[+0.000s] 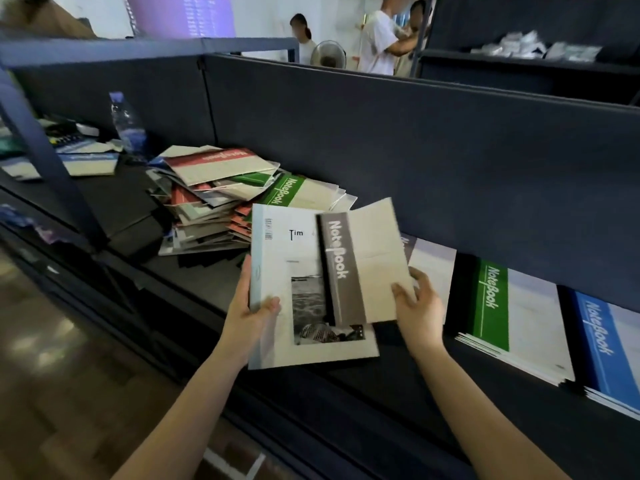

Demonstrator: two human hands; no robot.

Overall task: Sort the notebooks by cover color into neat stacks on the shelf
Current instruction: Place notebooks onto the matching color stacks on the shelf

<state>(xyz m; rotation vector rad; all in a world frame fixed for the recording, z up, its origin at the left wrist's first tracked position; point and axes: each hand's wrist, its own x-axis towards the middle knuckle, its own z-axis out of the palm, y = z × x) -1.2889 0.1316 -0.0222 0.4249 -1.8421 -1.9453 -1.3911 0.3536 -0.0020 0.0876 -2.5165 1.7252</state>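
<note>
Head view: left hand (251, 308) grips the white photo-cover notebook (277, 341) by its spine edge; right hand (420, 306) pinches the grey notebook (360, 268) lying on it. At ten o'clock sits the unsorted heap (221, 188); at three o'clock, green stack (512, 317) and blue stack (609, 348) on the shelf (398, 379).

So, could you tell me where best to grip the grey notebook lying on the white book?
Grip the grey notebook by its free lower right corner, coming from the right: that edge overhangs the white book, where the right hand already is.
</note>
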